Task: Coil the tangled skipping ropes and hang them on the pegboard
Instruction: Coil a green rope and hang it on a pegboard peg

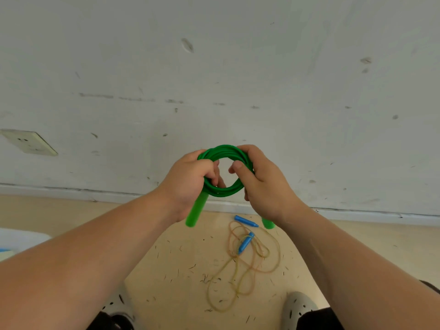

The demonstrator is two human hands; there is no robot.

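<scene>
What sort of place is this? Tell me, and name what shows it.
Probably a bare indoor room: a scuffed white wall with a socket, a skirting strip, and a beige floor where a tangled blue-handled rope lies. The left hand and right hand grip the green rope.

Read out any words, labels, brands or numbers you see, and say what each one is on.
No readable text in this view.
The green skipping rope, the blue handles on the floor and the wall socket show no lettering; the marks on the wall are scuffs, not writing.
</scene>
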